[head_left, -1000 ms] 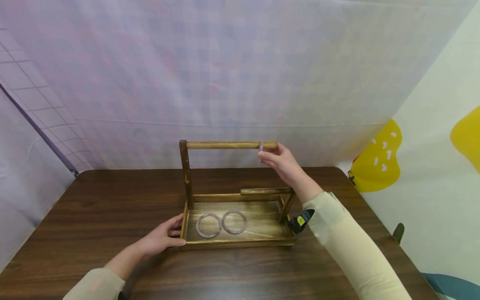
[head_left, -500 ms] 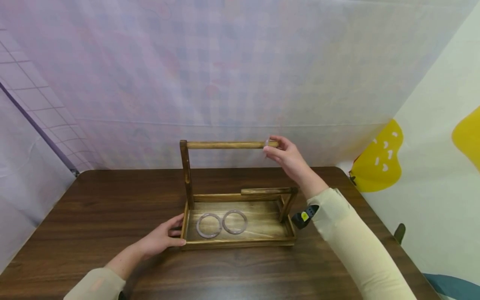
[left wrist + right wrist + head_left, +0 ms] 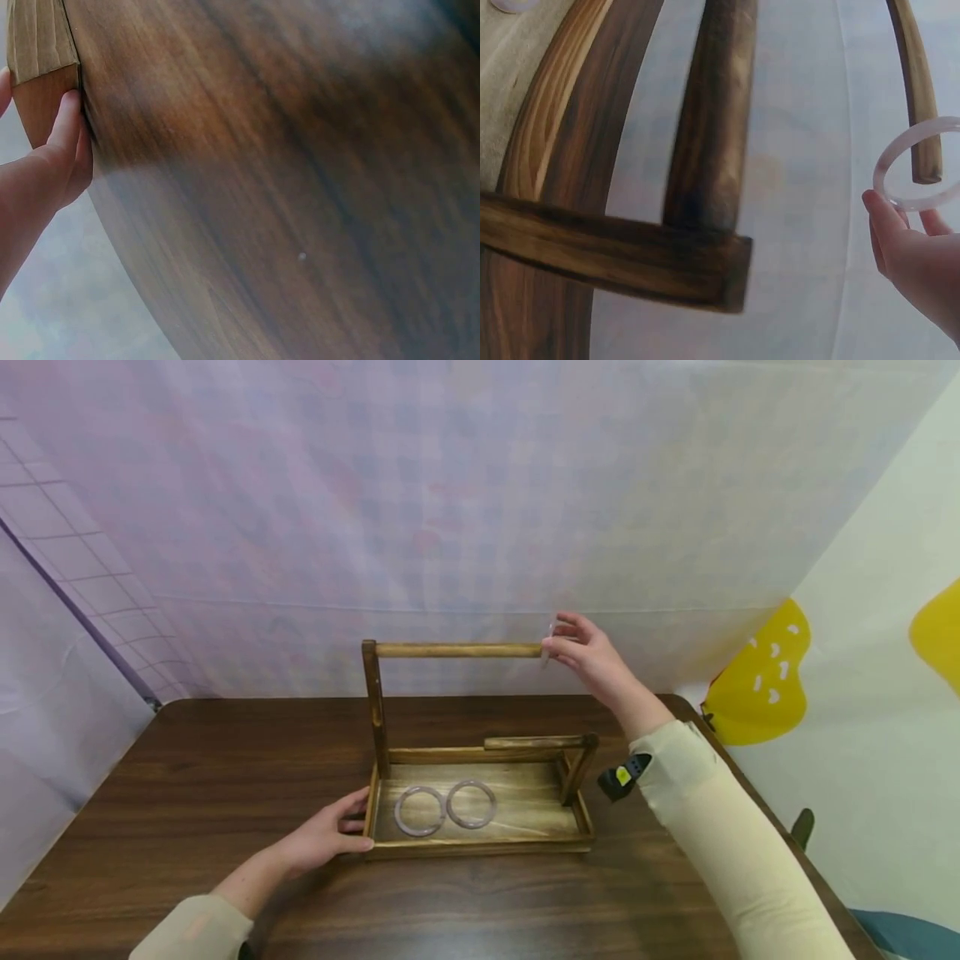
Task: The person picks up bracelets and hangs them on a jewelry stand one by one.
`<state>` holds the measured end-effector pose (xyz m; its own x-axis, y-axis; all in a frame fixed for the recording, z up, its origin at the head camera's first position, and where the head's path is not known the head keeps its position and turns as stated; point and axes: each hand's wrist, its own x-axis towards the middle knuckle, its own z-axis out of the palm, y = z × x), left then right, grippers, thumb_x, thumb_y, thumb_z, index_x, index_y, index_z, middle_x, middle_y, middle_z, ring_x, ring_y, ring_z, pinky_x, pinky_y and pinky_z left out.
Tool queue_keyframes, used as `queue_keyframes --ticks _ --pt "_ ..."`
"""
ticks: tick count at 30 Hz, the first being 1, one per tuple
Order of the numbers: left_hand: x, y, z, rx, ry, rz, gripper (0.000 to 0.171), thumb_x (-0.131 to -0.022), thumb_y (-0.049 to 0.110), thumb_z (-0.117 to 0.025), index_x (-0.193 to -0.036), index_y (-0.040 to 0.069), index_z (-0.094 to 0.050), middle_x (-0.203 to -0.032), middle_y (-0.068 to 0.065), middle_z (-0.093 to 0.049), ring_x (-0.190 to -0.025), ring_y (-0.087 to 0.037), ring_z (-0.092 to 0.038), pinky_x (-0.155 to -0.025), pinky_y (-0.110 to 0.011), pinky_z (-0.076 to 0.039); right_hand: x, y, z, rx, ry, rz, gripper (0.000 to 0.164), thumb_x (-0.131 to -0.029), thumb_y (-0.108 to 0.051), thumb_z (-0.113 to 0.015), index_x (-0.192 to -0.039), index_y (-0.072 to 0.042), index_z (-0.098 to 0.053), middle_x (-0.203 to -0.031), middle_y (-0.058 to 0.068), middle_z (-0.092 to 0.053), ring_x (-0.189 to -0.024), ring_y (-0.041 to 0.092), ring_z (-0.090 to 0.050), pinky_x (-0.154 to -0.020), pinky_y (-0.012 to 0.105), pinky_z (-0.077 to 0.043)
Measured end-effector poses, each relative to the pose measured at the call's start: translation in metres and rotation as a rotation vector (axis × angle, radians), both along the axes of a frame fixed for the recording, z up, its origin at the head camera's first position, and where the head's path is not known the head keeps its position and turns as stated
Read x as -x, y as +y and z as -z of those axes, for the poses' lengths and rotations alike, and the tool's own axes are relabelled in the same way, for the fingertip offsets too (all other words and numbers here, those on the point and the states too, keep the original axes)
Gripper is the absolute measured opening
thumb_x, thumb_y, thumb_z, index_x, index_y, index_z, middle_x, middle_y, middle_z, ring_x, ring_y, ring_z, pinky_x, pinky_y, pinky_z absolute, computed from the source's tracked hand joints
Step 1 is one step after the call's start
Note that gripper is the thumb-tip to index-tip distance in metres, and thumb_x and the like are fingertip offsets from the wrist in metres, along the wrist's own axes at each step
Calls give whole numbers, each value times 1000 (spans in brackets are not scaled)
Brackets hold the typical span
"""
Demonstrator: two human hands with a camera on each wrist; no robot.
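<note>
A wooden bangle stand (image 3: 480, 848) has a tray base, a tall upper bar (image 3: 457, 650) and a shorter lower bar (image 3: 528, 743). My right hand (image 3: 596, 664) pinches a pale translucent bangle (image 3: 550, 639) at the upper bar's free right end. In the right wrist view, the bar's tip shows through the ring of this bangle (image 3: 906, 144). Two similar bangles lie flat side by side in the tray, a left bangle (image 3: 398, 814) and a right bangle (image 3: 492, 806). My left hand (image 3: 322, 837) grips the tray's left end, thumb at the front corner.
The stand rests on a dark wooden table (image 3: 480, 910). Behind it hangs a pale checked curtain (image 3: 465, 527). A white wall with a yellow decoration (image 3: 761, 681) borders the table's right side.
My right hand has slid the bangle rightward along the upper bar to its free end, rising slightly. The left hand, the stand and the two tray bangles have stayed put.
</note>
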<state>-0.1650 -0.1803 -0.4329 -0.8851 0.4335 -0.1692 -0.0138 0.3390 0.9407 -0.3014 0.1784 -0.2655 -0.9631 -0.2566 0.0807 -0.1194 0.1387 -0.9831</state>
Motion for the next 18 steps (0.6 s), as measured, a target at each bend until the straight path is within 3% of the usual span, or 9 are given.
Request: queue_keyframes --ticks 7,13,18 --pt "2 0 0 15 2 -4 86 -84 7 -68 -143 -14 -8 -139 -40 -28 -122 -52 -41 -93 -46 -49 5 2 -6 -136 73 -9 64 -91 -10 -55 -145 3 -23 -144 27 -31 -131 33 -36 -112 47 -28" --pt "3 0 0 16 -3 -15 87 -84 8 -68 -144 -13 -10 -140 -40 -28 -123 -52 -41 -93 -46 -49 7 0 -13 -209 111 -15 63 -90 -9 -58 -142 4 -26 -141 26 -35 -129 35 -38 -110 48 -30" --pt "4 2 0 15 -10 -17 87 -84 8 -69 -144 -12 -10 -141 -39 -27 -124 -52 -40 -94 -46 -49 10 -3 -18 -236 126 -38 62 -88 -8 -58 -141 4 -28 -140 27 -36 -127 35 -41 -104 43 -37"
